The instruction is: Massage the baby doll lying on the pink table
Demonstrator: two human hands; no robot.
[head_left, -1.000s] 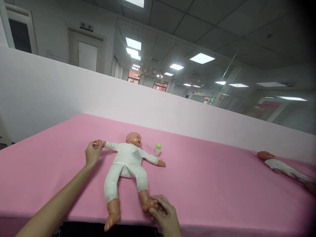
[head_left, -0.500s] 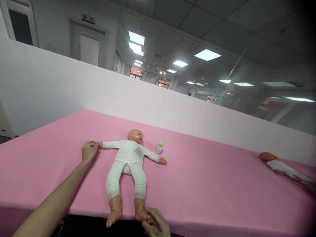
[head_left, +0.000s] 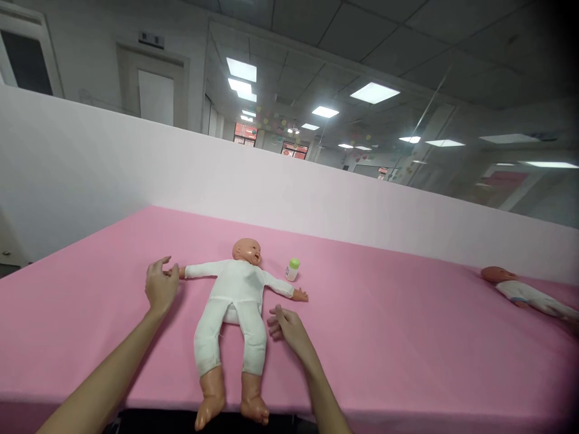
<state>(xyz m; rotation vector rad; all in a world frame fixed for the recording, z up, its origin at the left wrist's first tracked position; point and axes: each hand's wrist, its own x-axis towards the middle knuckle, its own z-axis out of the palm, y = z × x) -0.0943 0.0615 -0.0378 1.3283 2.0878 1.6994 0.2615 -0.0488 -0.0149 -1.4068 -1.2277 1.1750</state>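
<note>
A baby doll (head_left: 237,280) in a white suit lies on its back on the pink padded table (head_left: 384,337), arms spread and bare feet at the front edge. My left hand (head_left: 160,286) is at the doll's hand on the left side of the view, fingers loosely bent and apart; whether they touch it is hard to see. Beside the doll's hip, my right hand (head_left: 287,328) hovers with slightly curled fingers apart, holding nothing. A small white bottle with a green cap (head_left: 292,270) stands between the doll's head and its outstretched arm on the right.
A second doll (head_left: 520,290) in white lies at the far right of the table. Along the back runs a low white wall (head_left: 271,181) with glass above it. Two doors and a room with ceiling lights show beyond.
My right hand has left the doll's foot and moved up beside its hip. My left hand has loosened at the doll's hand. The view has shifted slightly.
</note>
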